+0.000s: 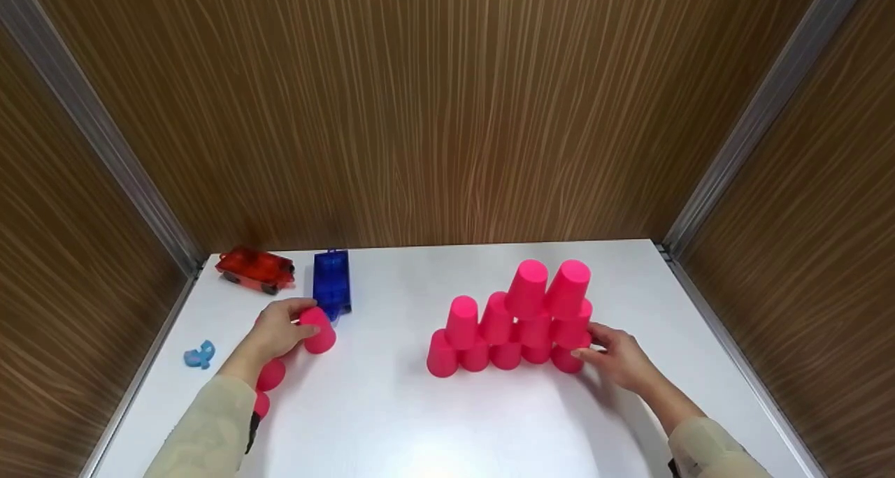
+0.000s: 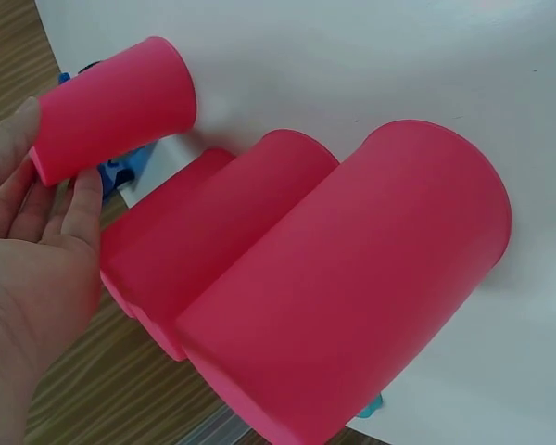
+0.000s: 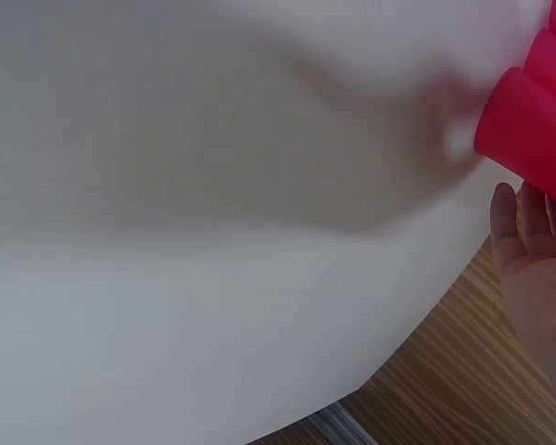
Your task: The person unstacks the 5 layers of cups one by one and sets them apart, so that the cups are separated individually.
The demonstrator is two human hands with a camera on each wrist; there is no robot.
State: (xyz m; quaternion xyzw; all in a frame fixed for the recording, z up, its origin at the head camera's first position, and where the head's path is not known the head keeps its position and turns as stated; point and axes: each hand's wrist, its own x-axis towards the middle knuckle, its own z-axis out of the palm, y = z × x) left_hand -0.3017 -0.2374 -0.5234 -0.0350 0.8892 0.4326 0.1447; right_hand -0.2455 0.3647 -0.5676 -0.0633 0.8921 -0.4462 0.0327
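toward the left side of the table [image 1: 391, 422], one pink cup [image 1: 318, 330] turned upside down, pinched near its closed end between thumb and fingers of the left hand [image 1: 280, 331]; cannot tell if touching the tabletop or just above. beside the left wrist, nearer the left edge, three more pink cups [image 2: 352, 278] in a row, partly hidden by the forearm in the head view. right of the table's middle, a stack of upside-down pink cups [image 1: 535, 331]: five along the bottom, four on those, two on top toward the right edge. at that right end, the right hand [image 1: 619, 356], gripping nothing, fingers fairly straight, thumb apart in front of the end cup of the bottom row; cannot tell if touching. just behind the pinched cup, a blue see-through toy [image 1: 331, 282], close to the far edge. by the far left corner, a red toy car [image 1: 255, 268], set at a slant. near the left edge, a small light-blue piece [image 1: 200, 354]. beyond the far edge, an upright wood-grain panel [image 1: 433, 114]. over both forearms, pale sleeves [image 1: 210, 415].
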